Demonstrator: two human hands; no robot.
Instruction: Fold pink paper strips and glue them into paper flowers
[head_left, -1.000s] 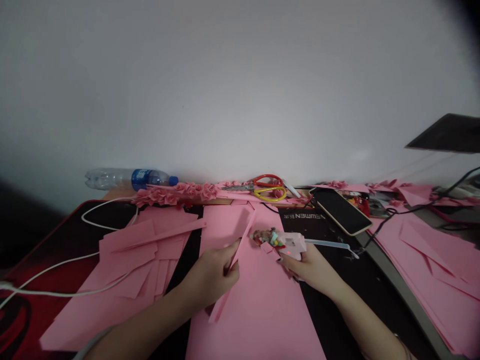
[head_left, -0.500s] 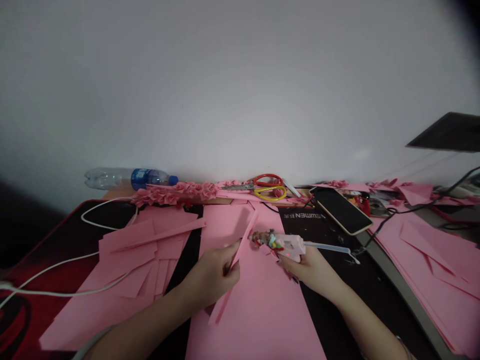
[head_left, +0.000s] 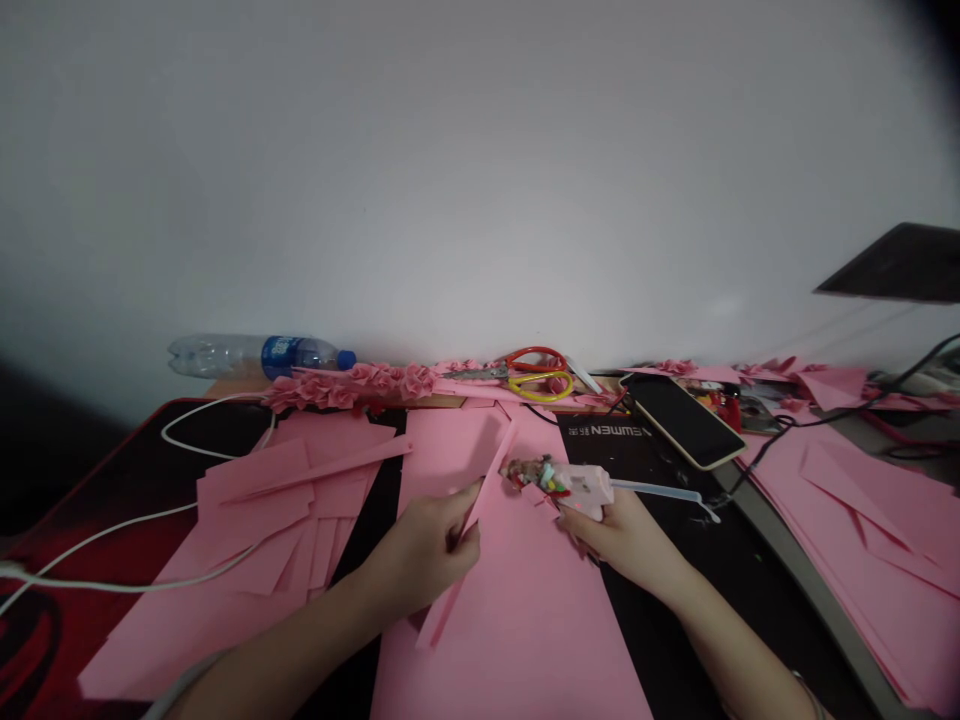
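Pinched in my left hand [head_left: 427, 545] is a narrow folded pink paper strip [head_left: 491, 480], slanting up and to the right. My right hand [head_left: 626, 540] is wrapped round the handle of a hot glue gun [head_left: 585, 487], whose crusted nozzle points left, close to the strip's edge. Whether the nozzle touches the paper I cannot tell. A translucent glue stick [head_left: 660, 490] sticks out of the gun's back end. Beneath both hands lies a long pink paper sheet [head_left: 540, 610].
Stacked pink paper [head_left: 187, 610] lies left, crossed by a white cable [head_left: 135, 525]; more pink paper [head_left: 885, 540] lies right. Along the wall are a plastic bottle [head_left: 225, 355], paper flowers [head_left: 375, 380], scissors [head_left: 540, 388] and a phone [head_left: 686, 420].
The glue gun has shifted very slightly to the right and turned a little in my right hand. My left hand and the paper strip stay in place.
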